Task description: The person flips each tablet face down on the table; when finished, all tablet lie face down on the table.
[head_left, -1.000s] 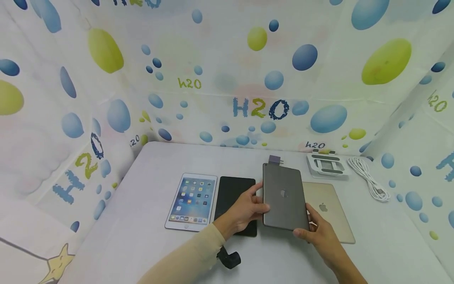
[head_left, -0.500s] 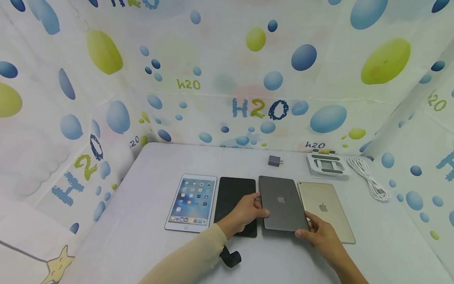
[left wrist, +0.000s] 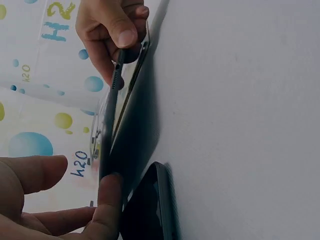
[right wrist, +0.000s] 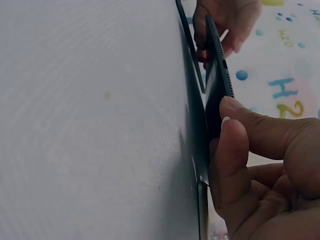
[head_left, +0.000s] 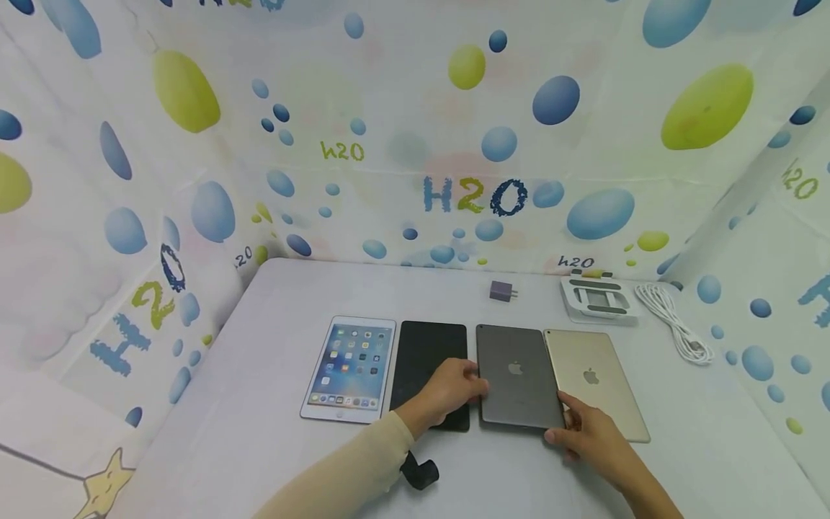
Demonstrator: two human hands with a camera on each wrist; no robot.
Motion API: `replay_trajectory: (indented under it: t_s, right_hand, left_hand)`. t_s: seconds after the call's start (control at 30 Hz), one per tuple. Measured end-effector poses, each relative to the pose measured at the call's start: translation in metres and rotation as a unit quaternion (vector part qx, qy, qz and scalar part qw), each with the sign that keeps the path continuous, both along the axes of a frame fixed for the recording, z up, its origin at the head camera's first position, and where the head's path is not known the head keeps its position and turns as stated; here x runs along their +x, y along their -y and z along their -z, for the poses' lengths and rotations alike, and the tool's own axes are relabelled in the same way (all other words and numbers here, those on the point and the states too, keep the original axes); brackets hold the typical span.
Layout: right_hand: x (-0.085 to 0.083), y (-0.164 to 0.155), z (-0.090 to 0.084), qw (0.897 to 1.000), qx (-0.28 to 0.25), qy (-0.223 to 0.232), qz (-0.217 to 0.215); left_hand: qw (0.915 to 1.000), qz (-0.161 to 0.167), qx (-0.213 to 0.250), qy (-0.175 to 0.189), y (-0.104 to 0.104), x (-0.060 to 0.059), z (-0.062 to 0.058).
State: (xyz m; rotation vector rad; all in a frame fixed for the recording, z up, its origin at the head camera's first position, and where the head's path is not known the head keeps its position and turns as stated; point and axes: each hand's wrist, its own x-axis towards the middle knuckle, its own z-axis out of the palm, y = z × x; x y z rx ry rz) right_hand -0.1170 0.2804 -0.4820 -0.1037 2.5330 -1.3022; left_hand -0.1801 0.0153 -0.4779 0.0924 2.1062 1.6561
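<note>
Four tablets lie in a row on the white table: a white one with a lit screen, a black one, a grey one face down and a gold one face down. My left hand pinches the grey tablet's left edge, over the black tablet. My right hand pinches its near right corner. In the left wrist view the grey tablet is tilted slightly off the table beside the black tablet. In the right wrist view my thumb presses on the grey tablet.
Behind the row lie a small purple charger plug, a white folding stand and a coiled white cable. Curtain walls with a bubble pattern close in the table at the back and on both sides.
Both hands have lowered the grey tablet from a raised, tilted position to almost flat on the table between the black and gold tablets. The hands kept their hold on it.
</note>
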Motion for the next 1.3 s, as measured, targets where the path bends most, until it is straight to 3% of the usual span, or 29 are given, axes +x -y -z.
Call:
replay_trajectory:
  t_s: [0.23, 0.47, 0.7, 0.87, 1.0, 1.1, 1.3]
  right_hand:
    - [-0.001, -0.001, -0.001, 1.000, 0.012, 0.016, 0.013]
    - [0.000, 0.001, -0.002, 0.998, 0.059, 0.010, 0.017]
    - [0.001, 0.004, -0.001, 0.995, 0.100, 0.003, 0.021]
    - [0.001, 0.004, -0.003, 0.995, 0.100, -0.001, 0.006]
    - [-0.002, 0.007, -0.010, 0.999, 0.051, 0.001, -0.004]
    - [-0.004, 0.015, -0.014, 0.999, -0.022, 0.015, -0.020]
    - [-0.003, 0.045, -0.012, 0.984, -0.169, 0.061, -0.014]
  left_hand:
    - [0.9999, 0.002, -0.008, 0.011, 0.000, 0.002, -0.007]
    - [0.9997, 0.010, -0.010, 0.019, 0.002, 0.008, -0.013]
    - [0.9976, 0.040, 0.035, 0.045, 0.011, 0.015, -0.017]
    - [0.9932, 0.053, 0.091, 0.049, 0.032, 0.014, -0.013]
    - [0.9937, 0.023, 0.104, 0.035, 0.056, 0.008, -0.014]
    - [0.9958, -0.011, 0.089, 0.021, 0.075, 0.001, -0.015]
    - [0.9955, -0.093, 0.019, 0.003, 0.104, -0.006, -0.013]
